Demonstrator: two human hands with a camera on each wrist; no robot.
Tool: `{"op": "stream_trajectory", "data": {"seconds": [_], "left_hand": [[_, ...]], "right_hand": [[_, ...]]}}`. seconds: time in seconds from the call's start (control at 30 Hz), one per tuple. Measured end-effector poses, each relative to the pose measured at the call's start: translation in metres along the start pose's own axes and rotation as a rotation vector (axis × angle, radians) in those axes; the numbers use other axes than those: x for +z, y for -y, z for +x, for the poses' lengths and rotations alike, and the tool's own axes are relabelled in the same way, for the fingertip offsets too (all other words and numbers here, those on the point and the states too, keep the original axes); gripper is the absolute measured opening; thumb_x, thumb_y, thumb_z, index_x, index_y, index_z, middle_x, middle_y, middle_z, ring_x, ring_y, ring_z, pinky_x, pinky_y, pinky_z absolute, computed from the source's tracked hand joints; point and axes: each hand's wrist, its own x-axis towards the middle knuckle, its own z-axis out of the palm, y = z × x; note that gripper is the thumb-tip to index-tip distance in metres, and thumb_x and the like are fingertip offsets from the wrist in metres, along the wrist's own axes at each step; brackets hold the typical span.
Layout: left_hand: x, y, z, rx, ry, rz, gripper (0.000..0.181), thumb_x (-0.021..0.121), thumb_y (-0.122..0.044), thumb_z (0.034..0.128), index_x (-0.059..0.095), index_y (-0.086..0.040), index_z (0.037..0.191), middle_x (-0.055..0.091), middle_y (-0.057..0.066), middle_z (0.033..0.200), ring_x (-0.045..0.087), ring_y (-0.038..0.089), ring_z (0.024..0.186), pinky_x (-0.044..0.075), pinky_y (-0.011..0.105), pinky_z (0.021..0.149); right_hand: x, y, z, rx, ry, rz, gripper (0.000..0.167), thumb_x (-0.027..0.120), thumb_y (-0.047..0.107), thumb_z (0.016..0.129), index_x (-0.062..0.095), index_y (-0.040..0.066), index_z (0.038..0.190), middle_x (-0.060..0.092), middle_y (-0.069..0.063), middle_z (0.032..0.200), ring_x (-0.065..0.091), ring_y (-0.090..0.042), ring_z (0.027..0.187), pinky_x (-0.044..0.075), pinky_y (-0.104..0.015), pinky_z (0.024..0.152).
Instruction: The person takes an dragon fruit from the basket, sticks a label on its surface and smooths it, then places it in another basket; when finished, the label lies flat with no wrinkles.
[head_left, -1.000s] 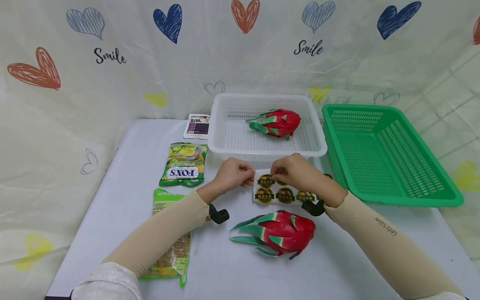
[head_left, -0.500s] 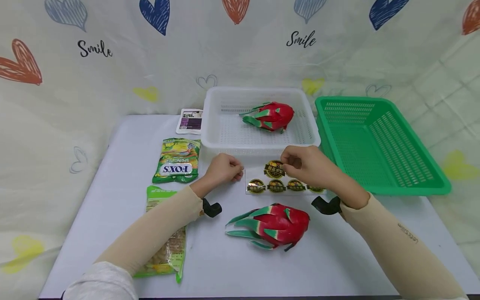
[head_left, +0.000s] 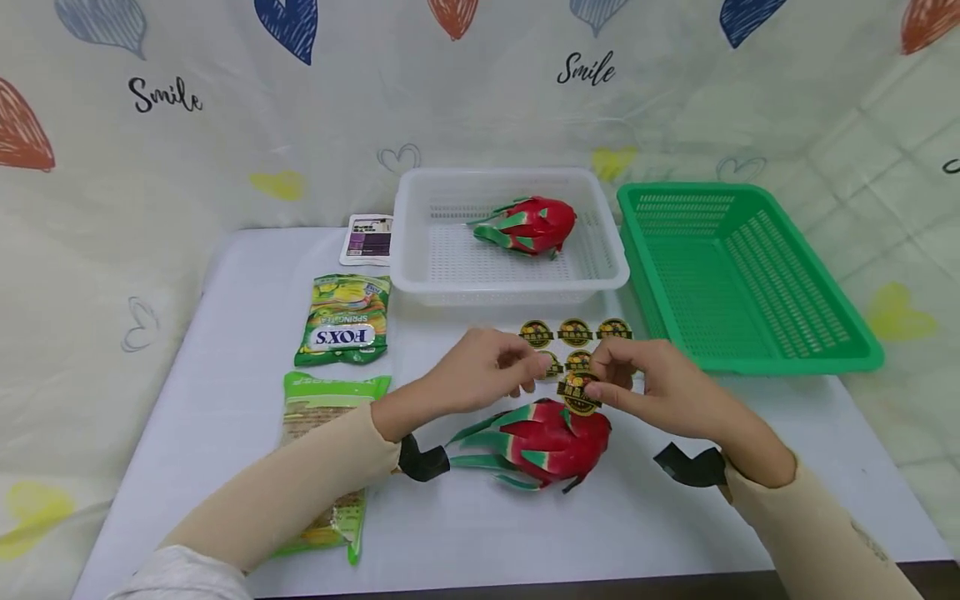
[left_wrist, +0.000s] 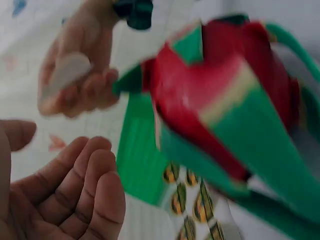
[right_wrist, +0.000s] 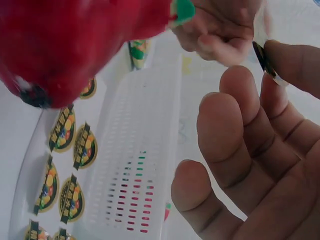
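Observation:
Between thumb and index finger, my right hand (head_left: 663, 387) pinches a round black-and-gold sticker (head_left: 580, 393). In the right wrist view this sticker (right_wrist: 264, 59) shows edge-on. My left hand (head_left: 480, 372) hovers just left of it with fingers loosely bent; the left wrist view shows nothing between its thumb and fingers. Below both hands a red dragon fruit (head_left: 551, 450) with green scales lies on the table, its leafy end to the left. Behind the hands lies a sheet of similar stickers (head_left: 575, 333), partly hidden by the fingers.
A white basket (head_left: 510, 292) with a second dragon fruit (head_left: 536, 225) stands at the back. Right of it is a green basket (head_left: 735, 275). On the left lie a green Fox's candy bag (head_left: 343, 321), a green-and-clear food packet (head_left: 330, 392) and a white-and-purple packet (head_left: 367, 240).
The right hand has lifted a sticker off the sheet and brought it closer, over the dragon fruit's far edge. The left hand has left the sheet's edge and moved toward the right hand.

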Motion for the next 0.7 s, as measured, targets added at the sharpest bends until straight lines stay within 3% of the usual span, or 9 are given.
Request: {"op": "stream_trajectory", "data": {"seconds": [0.13,0.3,0.43,0.53,0.7], "left_hand": [[0.017,-0.020,-0.005,0.128,0.103,0.076,0.029,0.067,-0.036,0.1017,0.073,-0.017,0.080,0.059,-0.007,0.058,0.051,0.003,0.052,0.042,0.017,0.050],[0.033,-0.026,-0.014,0.215,0.137,0.136,0.034,0.070,-0.023,0.1002,0.062,-0.016,0.068,0.039,-0.011,0.051,0.032,-0.002,0.045,0.024,0.014,0.046],[0.044,-0.027,-0.020,0.214,0.144,0.107,0.037,0.070,-0.025,0.1011,0.063,-0.014,0.066,0.039,-0.011,0.050,0.030,-0.005,0.043,0.021,0.012,0.044],[0.050,-0.029,-0.023,0.190,0.149,0.109,0.038,0.068,-0.026,0.1022,0.067,-0.012,0.068,0.038,-0.011,0.049,0.029,-0.005,0.042,0.020,0.012,0.042],[0.055,-0.036,-0.026,0.101,0.145,0.269,0.047,0.063,-0.032,0.1046,0.060,-0.019,0.059,0.036,-0.012,0.048,0.032,-0.003,0.042,0.020,0.013,0.040]], "right_hand": [[0.006,0.004,-0.011,-0.035,0.031,0.025,0.026,0.080,0.013,0.092,0.056,0.024,0.092,0.057,0.017,0.081,0.058,-0.001,0.073,0.054,-0.021,0.065],[0.021,0.006,-0.028,0.025,-0.020,0.078,0.022,0.078,0.012,0.094,0.059,0.022,0.100,0.062,0.014,0.081,0.061,-0.004,0.072,0.053,-0.021,0.063],[0.037,0.006,-0.046,0.136,-0.083,0.176,0.017,0.073,0.009,0.098,0.062,0.019,0.107,0.062,0.010,0.073,0.060,-0.008,0.066,0.050,-0.023,0.057],[0.046,0.003,-0.058,0.183,-0.102,0.242,0.013,0.069,0.007,0.099,0.066,0.019,0.099,0.057,0.008,0.067,0.056,-0.009,0.061,0.046,-0.024,0.054],[0.057,-0.001,-0.067,0.194,-0.119,0.288,0.016,0.068,0.006,0.100,0.067,0.020,0.091,0.055,0.005,0.064,0.053,-0.009,0.059,0.047,-0.025,0.055]]}}
